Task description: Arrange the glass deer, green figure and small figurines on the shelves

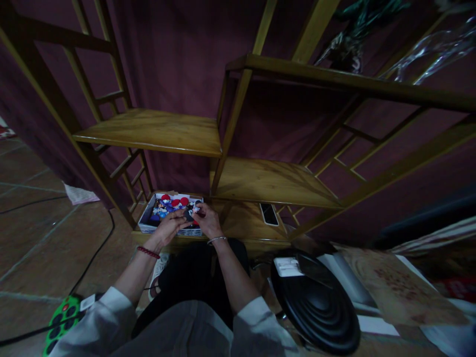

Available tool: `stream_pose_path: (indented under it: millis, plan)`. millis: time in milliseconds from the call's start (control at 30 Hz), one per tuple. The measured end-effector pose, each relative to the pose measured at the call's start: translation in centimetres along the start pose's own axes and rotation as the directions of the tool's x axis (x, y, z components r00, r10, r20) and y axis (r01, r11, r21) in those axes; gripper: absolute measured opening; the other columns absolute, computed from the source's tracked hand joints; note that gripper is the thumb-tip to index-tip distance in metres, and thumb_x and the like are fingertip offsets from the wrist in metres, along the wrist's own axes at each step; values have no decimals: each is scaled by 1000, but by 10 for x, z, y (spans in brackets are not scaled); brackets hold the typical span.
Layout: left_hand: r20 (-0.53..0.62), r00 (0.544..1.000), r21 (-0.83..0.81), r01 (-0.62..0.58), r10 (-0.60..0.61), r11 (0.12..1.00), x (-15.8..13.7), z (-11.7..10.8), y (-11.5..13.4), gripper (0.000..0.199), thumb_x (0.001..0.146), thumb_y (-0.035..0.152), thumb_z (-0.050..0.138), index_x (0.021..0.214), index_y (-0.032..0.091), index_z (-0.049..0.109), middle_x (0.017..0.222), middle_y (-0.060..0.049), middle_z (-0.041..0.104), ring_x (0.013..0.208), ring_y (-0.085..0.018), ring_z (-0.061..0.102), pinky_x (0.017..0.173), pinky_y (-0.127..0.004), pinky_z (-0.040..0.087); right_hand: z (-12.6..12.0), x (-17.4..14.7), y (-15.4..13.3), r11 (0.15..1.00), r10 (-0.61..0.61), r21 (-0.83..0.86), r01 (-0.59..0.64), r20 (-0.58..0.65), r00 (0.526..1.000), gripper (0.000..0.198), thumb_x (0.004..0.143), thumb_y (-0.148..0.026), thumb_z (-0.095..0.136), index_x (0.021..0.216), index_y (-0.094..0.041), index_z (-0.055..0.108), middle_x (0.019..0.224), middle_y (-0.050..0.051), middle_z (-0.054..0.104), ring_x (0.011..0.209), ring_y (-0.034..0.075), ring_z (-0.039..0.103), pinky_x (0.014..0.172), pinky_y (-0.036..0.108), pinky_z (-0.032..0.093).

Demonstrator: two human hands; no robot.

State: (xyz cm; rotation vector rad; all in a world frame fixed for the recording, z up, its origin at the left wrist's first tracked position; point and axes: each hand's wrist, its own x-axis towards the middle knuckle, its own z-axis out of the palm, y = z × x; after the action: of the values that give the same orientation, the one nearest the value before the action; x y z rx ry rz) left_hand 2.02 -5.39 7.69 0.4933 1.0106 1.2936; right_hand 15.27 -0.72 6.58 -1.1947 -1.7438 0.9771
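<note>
Over a low box, my left hand (170,229) and my right hand (208,221) meet around a small figurine (192,212) with a dark round base and a white and dark body. The left fingers are at its base, while the right fingers pinch it from the other side. Beneath and behind them, the white cardboard box (148,229) holds several small red, blue and white figures (163,204). Part of the box's contents is hidden by my hands. The figurine's finer details are too small to make out.
The box stands on the bottom of a wooden shelf unit (156,131), with a phone (269,214) on the board to the right. A black round stool (320,302) stands right of my legs. A green power strip (65,317) and cables lie on the tiled floor at left.
</note>
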Motion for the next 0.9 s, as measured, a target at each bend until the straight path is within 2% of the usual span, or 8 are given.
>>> stream_pose_path:
  millis: [267,400,633,900]
  plan:
    - [101,995,49,-2,-3,999,-9,0,1,35,67,-1,61,100,12,61,84,-5,66,83,-15,63,89,-36,47,-14,-13,-9,997,43,70,-43,-5,999,25,69,-24,58,94,-21,56,78,-2,66,71,13,63,71,26,49]
    - [187,982,75,-18,4,997,-19,6,6,41,66,6,66,106,14,59,95,-6,65,91,-17,61,91,-37,45,-22,-22,-18,989,-4,150,2,13,1000,31,70,-23,58,101,-23,57,86,-2,66,77,13,62,76,26,48]
    - [302,953,118,-57,19,991,-34,14,12,46,66,17,69,111,16,58,105,-8,64,99,-21,58,91,-39,44,-37,-37,-28,973,-40,227,35,14,999,28,71,-25,59,99,-21,59,91,0,65,82,14,61,79,27,48]
    - [298,954,168,-86,32,982,-40,22,13,45,65,22,70,109,17,61,104,-7,64,96,-21,58,86,-36,46,-48,-47,-35,963,-47,265,46,-4,999,25,70,-27,62,94,-20,60,91,2,65,82,15,61,78,27,48]
